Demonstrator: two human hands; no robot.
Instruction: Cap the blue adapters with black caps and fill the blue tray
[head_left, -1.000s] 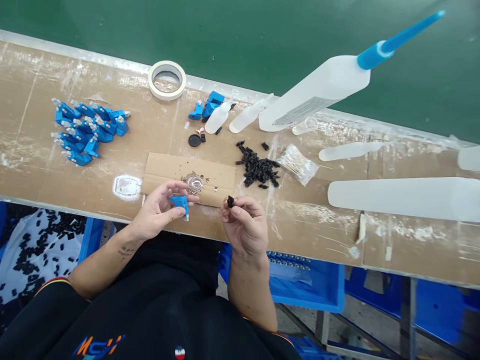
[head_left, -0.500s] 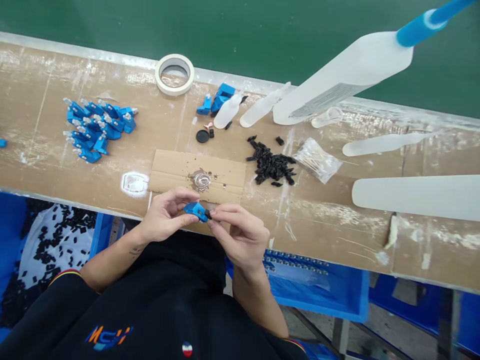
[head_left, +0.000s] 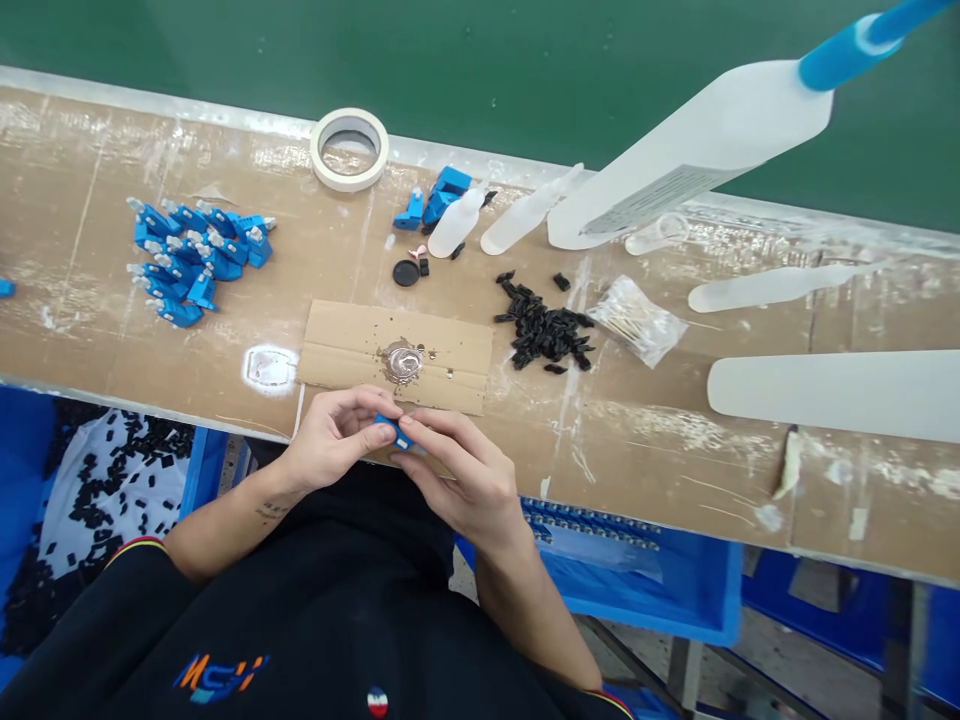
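Shifted since the earlier frame: right hand (head_left: 472, 478), moved in over the blue part (head_left: 393, 431), which has turned; the black piece, seen then at the right fingertips, cannot be made out now.

Hands: together. Left hand (head_left: 334, 440), thumb and fingers closed on the blue part's left side; right hand, fingertips pressed on its right side.

Blue part: one, held between both hands at the table's (head_left: 255, 265) near edge, just in front of the cardboard (head_left: 328, 345).

Cardboard: one flat piece, bearing a shiny wet patch (head_left: 403, 361) with dark specks around it.

Black pieces (head_left: 546, 330): one loose heap, right of the cardboard; bag of swabs (head_left: 637, 320) beside it.

Blue parts, white-tipped (head_left: 184, 265): one cluster, at the left.

Tape roll (head_left: 351, 181): one, lying flat near the far edge.

Small bottle (head_left: 454, 226): one, white, beside further blue parts.
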